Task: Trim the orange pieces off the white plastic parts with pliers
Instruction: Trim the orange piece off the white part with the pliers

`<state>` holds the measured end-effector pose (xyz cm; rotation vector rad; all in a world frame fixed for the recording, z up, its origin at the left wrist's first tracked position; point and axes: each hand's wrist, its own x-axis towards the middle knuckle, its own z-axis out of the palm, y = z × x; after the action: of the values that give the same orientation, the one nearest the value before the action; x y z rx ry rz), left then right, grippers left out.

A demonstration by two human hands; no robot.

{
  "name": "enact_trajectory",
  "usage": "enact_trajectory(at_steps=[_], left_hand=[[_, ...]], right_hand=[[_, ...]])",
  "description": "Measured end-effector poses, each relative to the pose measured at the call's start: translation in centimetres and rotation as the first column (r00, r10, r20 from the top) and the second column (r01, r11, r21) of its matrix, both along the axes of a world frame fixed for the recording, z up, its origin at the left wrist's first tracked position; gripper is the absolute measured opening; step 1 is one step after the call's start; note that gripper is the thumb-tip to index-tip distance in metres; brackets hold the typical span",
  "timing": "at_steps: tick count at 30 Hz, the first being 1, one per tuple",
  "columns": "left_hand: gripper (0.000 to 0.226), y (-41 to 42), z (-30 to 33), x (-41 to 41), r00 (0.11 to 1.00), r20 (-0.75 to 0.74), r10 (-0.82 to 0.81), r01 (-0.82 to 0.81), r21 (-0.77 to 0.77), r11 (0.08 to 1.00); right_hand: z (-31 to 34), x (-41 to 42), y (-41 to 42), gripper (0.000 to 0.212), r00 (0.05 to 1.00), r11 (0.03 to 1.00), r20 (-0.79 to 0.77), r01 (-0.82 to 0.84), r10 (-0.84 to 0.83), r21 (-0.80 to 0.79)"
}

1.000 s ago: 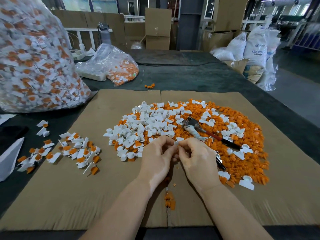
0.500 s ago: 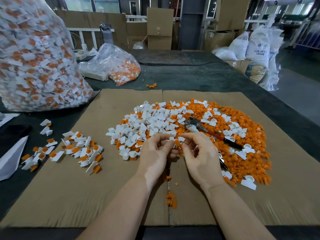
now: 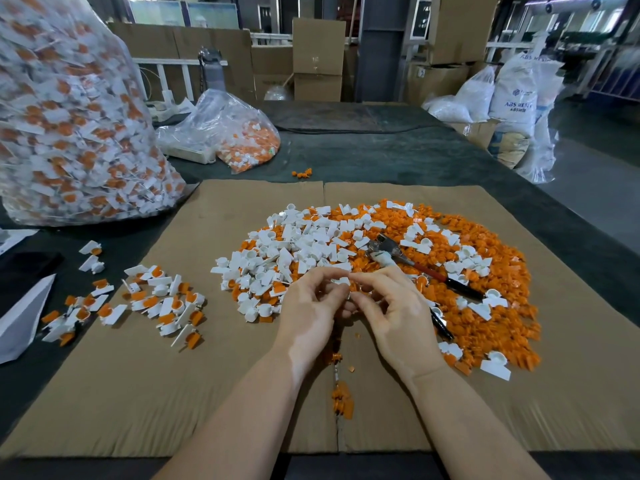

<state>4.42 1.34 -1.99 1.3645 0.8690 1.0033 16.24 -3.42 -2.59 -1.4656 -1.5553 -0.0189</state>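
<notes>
Right there between the two hands is one small white plastic part (image 3: 341, 281), pinched from both sides just above the near edge of the big heap. The left hand (image 3: 308, 315) nips it with curled thumb and forefinger, and the right hand (image 3: 394, 313) meets it from the other side, fingers bent, so the hands are together on the same piece. Just behind them the pliers (image 3: 415, 266) lie untouched on the heap, metal head toward the white parts, red-and-black handles running off to the right. The heap itself is white parts (image 3: 294, 247) on the left and loose orange pieces (image 3: 485, 306) on the right, all on a sheet of brown cardboard (image 3: 173, 393) spread over the dark counter (image 3: 398, 157). A few orange scraps (image 3: 343, 400) sit along the cardboard's seam near the wrists. Off to the left is a scatter of untrimmed parts (image 3: 156, 303), white with orange on them. Farther back stand a large clear bag (image 3: 69, 116) stuffed with such parts and a smaller bag (image 3: 239, 133).
</notes>
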Motion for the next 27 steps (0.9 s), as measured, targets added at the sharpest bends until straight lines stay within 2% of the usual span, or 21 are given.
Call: enact_trajectory(at_steps=[11,14,16,18,20,21,23,27], left_hand=[[0.012,0.1,0.1,0.1,1.000,-0.017,0.005,-0.005,0.029,1.000],[0.013,0.2,0.2,0.1,1.000,-0.023,-0.007,0.008,0.019,1.000],[0.014,0.3,0.2,0.2,1.000,-0.006,-0.006,0.006,-0.010,1.000],[0.014,0.3,0.2,0.3,1.000,0.002,0.002,-0.002,-0.021,1.000],[0.014,0.4,0.2,0.3,1.000,-0.009,0.011,-0.011,-0.008,1.000],[0.014,0.4,0.2,0.3,1.000,-0.015,0.014,-0.014,0.000,1.000],[0.014,0.4,0.2,0.3,1.000,-0.023,0.012,-0.011,0.009,1.000],[0.016,0.6,0.3,0.3,1.000,-0.017,0.004,-0.004,-0.002,1.000]], right_hand=[[0.0,-0.2,-0.1,0.023,0.999,1.000,0.050,0.009,-0.009,0.000],[0.2,-0.2,-0.2,0.023,0.993,0.996,0.086,0.085,-0.086,0.018],[0.5,0.3,-0.4,0.023,0.963,0.974,0.141,0.226,-0.228,0.034],[1.1,1.1,-0.5,0.029,0.885,0.897,0.197,0.439,-0.422,-0.048],[1.9,2.2,-0.5,0.044,0.787,0.740,0.305,0.612,-0.536,-0.279],[2.3,2.7,-0.5,0.052,0.757,0.646,0.376,0.652,-0.534,-0.397],[2.7,3.5,-0.3,0.058,0.763,0.519,0.450,0.646,-0.465,-0.559],[3.0,4.0,0.6,0.054,0.776,0.444,0.485,0.629,-0.402,-0.638]])
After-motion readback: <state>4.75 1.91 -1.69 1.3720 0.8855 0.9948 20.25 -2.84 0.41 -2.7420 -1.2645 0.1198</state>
